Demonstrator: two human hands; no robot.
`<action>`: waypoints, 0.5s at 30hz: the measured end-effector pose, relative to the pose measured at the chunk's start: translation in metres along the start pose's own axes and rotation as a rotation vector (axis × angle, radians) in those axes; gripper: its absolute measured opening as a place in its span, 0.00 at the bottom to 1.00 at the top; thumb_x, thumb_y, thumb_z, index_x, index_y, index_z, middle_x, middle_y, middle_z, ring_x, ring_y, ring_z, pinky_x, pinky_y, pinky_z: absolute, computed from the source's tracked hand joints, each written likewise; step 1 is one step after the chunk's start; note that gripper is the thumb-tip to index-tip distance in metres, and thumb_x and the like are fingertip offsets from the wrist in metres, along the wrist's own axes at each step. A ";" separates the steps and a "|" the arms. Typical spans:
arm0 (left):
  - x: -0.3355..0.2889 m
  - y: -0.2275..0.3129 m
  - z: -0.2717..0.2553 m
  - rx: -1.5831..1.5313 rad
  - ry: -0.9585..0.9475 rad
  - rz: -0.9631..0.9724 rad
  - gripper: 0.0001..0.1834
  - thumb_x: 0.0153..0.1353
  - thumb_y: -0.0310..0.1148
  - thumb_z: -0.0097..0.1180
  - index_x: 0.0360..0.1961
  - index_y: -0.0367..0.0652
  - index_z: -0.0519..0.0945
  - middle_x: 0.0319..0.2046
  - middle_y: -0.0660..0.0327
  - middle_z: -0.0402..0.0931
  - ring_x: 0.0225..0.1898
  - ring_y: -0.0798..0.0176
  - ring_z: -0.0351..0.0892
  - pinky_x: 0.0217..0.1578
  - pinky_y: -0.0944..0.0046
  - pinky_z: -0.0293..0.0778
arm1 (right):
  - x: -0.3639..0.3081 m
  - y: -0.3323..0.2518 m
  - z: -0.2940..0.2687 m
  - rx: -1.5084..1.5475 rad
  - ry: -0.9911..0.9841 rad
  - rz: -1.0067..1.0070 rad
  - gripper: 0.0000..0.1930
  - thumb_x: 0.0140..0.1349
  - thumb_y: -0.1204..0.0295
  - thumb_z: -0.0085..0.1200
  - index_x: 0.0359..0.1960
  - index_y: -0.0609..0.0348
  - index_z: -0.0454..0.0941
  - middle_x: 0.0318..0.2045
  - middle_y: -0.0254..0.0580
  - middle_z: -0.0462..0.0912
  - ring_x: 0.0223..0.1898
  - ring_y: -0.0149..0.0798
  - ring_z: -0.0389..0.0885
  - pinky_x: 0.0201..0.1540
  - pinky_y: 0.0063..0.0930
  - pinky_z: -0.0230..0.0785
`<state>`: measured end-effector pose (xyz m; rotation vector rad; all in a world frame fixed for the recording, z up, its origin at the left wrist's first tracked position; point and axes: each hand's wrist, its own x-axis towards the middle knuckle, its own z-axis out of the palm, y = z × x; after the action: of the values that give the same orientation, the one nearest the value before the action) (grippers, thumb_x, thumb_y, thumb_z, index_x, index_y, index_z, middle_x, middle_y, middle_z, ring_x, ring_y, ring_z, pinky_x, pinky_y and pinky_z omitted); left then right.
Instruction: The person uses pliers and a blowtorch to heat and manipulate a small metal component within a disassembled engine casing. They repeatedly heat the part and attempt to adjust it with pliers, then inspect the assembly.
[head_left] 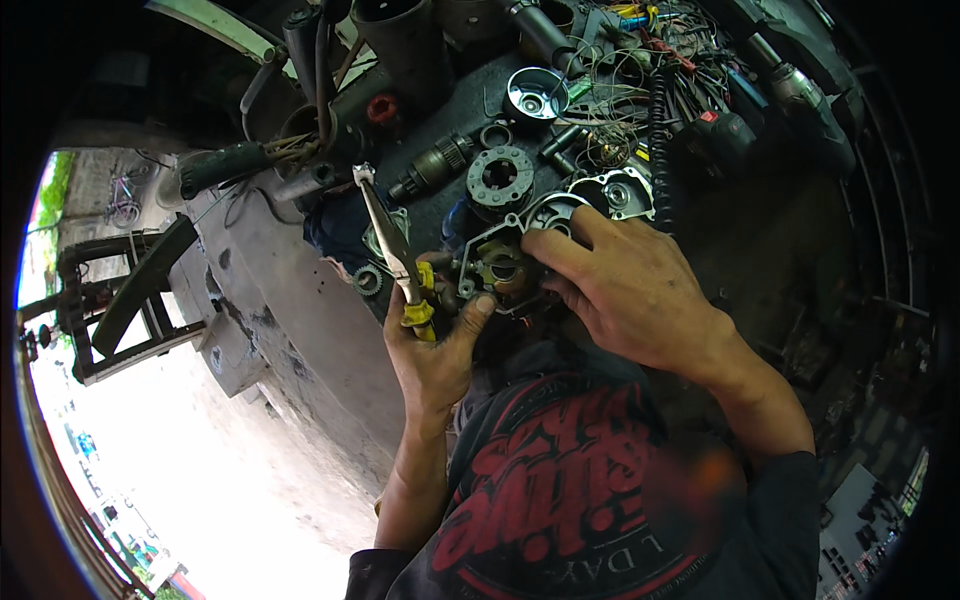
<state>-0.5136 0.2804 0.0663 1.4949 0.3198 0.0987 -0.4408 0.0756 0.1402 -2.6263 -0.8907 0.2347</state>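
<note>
Long-nose pliers (386,232) with yellow handles point up and away in my left hand (432,365), which is closed round them. The left thumb also rests against the near left edge of an open metal housing (468,268). Inside that housing sits a brassy round part (505,272) with a dark centre. My right hand (645,285) grips the housing's right side with bent fingers; their tips are partly hidden. Just beyond the fingers is a silvery ring-shaped casting (555,212). A small toothed gear (368,280) lies left of my left hand.
On the cluttered bench are a round flanged part (500,178), a splined shaft (435,165), a metal cup (537,95) and a cast cover (622,192). Tangled wires (610,110) lie behind. A power tool (795,85) stands at right; a metal frame (140,290) is at left.
</note>
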 end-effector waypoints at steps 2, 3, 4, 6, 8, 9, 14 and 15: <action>0.000 0.000 0.000 -0.015 -0.016 0.000 0.30 0.60 0.23 0.73 0.61 0.33 0.74 0.46 0.59 0.83 0.47 0.68 0.82 0.51 0.68 0.77 | 0.000 -0.006 0.004 -0.027 0.024 -0.040 0.22 0.60 0.67 0.63 0.58 0.46 0.79 0.36 0.43 0.79 0.32 0.48 0.85 0.37 0.42 0.77; 0.001 0.001 0.000 -0.022 -0.024 0.001 0.30 0.60 0.23 0.72 0.62 0.33 0.74 0.46 0.59 0.83 0.47 0.69 0.82 0.51 0.68 0.78 | -0.001 -0.009 0.007 -0.037 0.032 -0.059 0.23 0.59 0.69 0.64 0.58 0.45 0.80 0.36 0.42 0.79 0.31 0.48 0.85 0.36 0.42 0.78; 0.002 0.001 0.000 -0.057 -0.038 -0.018 0.30 0.60 0.23 0.72 0.62 0.33 0.73 0.46 0.59 0.83 0.47 0.69 0.82 0.51 0.68 0.78 | -0.001 -0.011 0.009 -0.050 0.033 -0.051 0.23 0.58 0.69 0.64 0.58 0.45 0.81 0.36 0.42 0.79 0.31 0.47 0.85 0.36 0.41 0.78; 0.003 0.001 0.000 -0.130 -0.062 -0.056 0.30 0.60 0.22 0.72 0.63 0.33 0.73 0.46 0.59 0.83 0.47 0.69 0.83 0.51 0.68 0.79 | 0.000 -0.014 0.013 -0.065 0.022 -0.044 0.25 0.56 0.69 0.64 0.58 0.44 0.82 0.36 0.42 0.79 0.30 0.46 0.86 0.36 0.39 0.79; 0.002 0.002 0.000 -0.107 -0.049 -0.070 0.31 0.60 0.22 0.71 0.63 0.33 0.72 0.47 0.58 0.83 0.47 0.69 0.83 0.50 0.68 0.80 | 0.001 -0.014 0.016 -0.058 0.022 -0.053 0.24 0.57 0.69 0.64 0.57 0.45 0.83 0.36 0.41 0.79 0.30 0.45 0.86 0.36 0.39 0.79; 0.003 0.001 0.000 -0.102 -0.049 -0.068 0.31 0.60 0.22 0.71 0.63 0.34 0.73 0.47 0.58 0.83 0.47 0.69 0.83 0.50 0.68 0.80 | 0.002 -0.015 0.016 -0.054 0.022 -0.055 0.23 0.57 0.68 0.64 0.57 0.45 0.84 0.36 0.41 0.79 0.29 0.45 0.86 0.36 0.39 0.79; 0.002 -0.001 -0.002 -0.104 -0.056 -0.089 0.30 0.61 0.23 0.71 0.63 0.34 0.73 0.47 0.58 0.83 0.47 0.68 0.83 0.51 0.67 0.79 | 0.006 -0.016 0.016 -0.037 0.001 -0.049 0.22 0.58 0.67 0.64 0.57 0.45 0.84 0.35 0.42 0.80 0.28 0.46 0.86 0.31 0.40 0.79; 0.003 -0.001 -0.003 -0.091 -0.061 -0.080 0.30 0.61 0.23 0.70 0.63 0.33 0.73 0.47 0.58 0.83 0.47 0.67 0.82 0.51 0.66 0.79 | 0.007 -0.017 0.016 -0.034 -0.001 -0.049 0.22 0.59 0.67 0.64 0.57 0.45 0.84 0.34 0.42 0.80 0.28 0.46 0.86 0.30 0.40 0.78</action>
<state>-0.5121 0.2841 0.0649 1.3909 0.3216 0.0044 -0.4489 0.0962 0.1318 -2.6317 -0.9666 0.2100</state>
